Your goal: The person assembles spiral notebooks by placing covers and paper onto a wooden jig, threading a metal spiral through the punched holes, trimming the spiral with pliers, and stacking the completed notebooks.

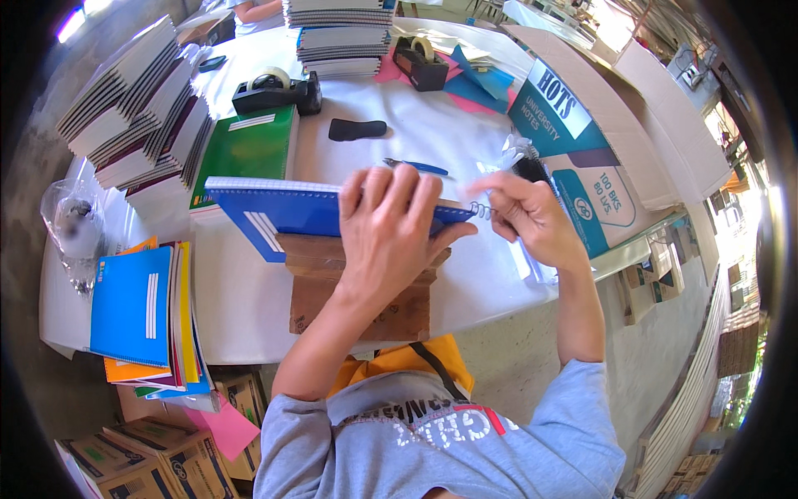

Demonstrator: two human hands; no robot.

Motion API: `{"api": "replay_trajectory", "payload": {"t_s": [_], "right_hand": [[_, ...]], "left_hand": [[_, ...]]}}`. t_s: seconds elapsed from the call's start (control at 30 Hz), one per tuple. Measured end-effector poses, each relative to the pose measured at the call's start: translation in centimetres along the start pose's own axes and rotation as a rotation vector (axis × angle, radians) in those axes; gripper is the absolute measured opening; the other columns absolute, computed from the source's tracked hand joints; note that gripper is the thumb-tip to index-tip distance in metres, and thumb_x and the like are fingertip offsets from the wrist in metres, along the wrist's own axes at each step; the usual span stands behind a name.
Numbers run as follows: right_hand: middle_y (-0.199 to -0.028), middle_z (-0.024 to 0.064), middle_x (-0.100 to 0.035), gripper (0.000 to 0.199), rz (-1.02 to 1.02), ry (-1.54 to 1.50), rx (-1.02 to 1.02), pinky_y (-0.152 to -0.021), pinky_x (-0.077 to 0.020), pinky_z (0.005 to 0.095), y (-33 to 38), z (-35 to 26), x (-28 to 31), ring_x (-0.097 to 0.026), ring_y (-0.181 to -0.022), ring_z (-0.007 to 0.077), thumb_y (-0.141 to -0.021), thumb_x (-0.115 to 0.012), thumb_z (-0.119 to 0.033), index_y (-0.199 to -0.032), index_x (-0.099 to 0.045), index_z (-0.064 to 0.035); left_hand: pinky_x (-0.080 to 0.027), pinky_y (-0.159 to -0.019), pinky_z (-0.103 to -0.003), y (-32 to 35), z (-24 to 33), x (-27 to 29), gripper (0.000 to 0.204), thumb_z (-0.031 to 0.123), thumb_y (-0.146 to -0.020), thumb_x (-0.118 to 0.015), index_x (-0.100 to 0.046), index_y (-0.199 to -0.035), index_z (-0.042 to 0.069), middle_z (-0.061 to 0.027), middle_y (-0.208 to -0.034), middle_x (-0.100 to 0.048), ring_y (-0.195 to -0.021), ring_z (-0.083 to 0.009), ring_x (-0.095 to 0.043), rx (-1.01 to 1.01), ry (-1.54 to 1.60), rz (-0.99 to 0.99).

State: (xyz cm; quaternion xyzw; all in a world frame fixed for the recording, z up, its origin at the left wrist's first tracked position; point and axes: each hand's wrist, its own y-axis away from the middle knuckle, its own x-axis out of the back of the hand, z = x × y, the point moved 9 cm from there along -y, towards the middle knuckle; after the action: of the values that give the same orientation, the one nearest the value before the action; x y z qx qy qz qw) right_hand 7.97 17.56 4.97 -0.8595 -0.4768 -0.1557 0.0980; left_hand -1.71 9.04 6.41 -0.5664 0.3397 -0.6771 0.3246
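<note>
A blue spiral notebook (pixel 283 212) lies propped on a wooden block (pixel 366 287) at the near edge of a white-covered table (pixel 416 133). The left hand (pixel 391 220) presses flat on the notebook's right half, fingers spread over the cover. Just right of the notebook, the right hand (pixel 528 212) pinches the end of the wire spiral (pixel 480 209) sticking out from the notebook's binding edge, fingers closed narrowly on it. Beyond the notebook lie a blue pen (pixel 416 166) and a green notebook (pixel 248 150), with a black tape dispenser (pixel 277 91) farther back. Left of the notebook rise slanted stacks of bound notebooks (pixel 137 108), and nearer the person a pile of coloured notebooks (pixel 145 316). Right of the notebook stands an open cardboard carton (pixel 598 141).
</note>
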Motion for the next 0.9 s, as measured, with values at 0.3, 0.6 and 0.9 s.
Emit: {"api": "replay_trajectory", "payload": {"t_s": [0.3,0.6,0.9], "right_hand": [[-0.075,0.0041,-0.057,0.024,0.221,0.487,0.364,-0.057,-0.0415,0.0212,1.4,-2.7,0.4,-0.05,-0.064,0.0101,-0.085,-0.058,-0.008,-0.109,-0.059,-0.0051],[-0.102,0.0051,-0.063,0.034,-0.505,0.214,-0.045,-0.073,-0.0477,0.0275,-6.1,1.7,-1.3,-0.06,-0.089,0.0131,-0.092,-0.043,-0.016,-0.125,-0.051,-0.0124],[-0.132,0.013,-0.044,0.066,0.094,0.908,-0.028,-0.093,-0.0362,0.0569,-29.5,20.3,-0.8,-0.042,-0.12,0.0337,-0.071,-0.06,-0.023,-0.133,-0.039,-0.0165]], "left_hand": [[-0.033,-0.078,-0.037,0.7,-3.3,3.3,0.053,0.055,-0.052,-0.078,-0.051,-0.064,0.011,-0.0033,-0.069,-0.046,-0.073,-0.0234,-0.047,0.071,-0.057,0.155],[-0.032,-0.063,-0.032,0.1,-5.4,3.7,0.048,0.048,-0.05,-0.079,-0.048,-0.058,0.012,0.0008,-0.06,-0.044,-0.06,-0.0182,-0.047,-0.011,0.174,-0.078],[-0.034,-0.084,-0.038,1.7,-3.8,4.6,0.041,0.051,-0.057,-0.075,-0.058,-0.07,0.016,0.0001,-0.074,-0.048,-0.077,-0.0179,-0.049,-0.004,0.039,0.01]]}}
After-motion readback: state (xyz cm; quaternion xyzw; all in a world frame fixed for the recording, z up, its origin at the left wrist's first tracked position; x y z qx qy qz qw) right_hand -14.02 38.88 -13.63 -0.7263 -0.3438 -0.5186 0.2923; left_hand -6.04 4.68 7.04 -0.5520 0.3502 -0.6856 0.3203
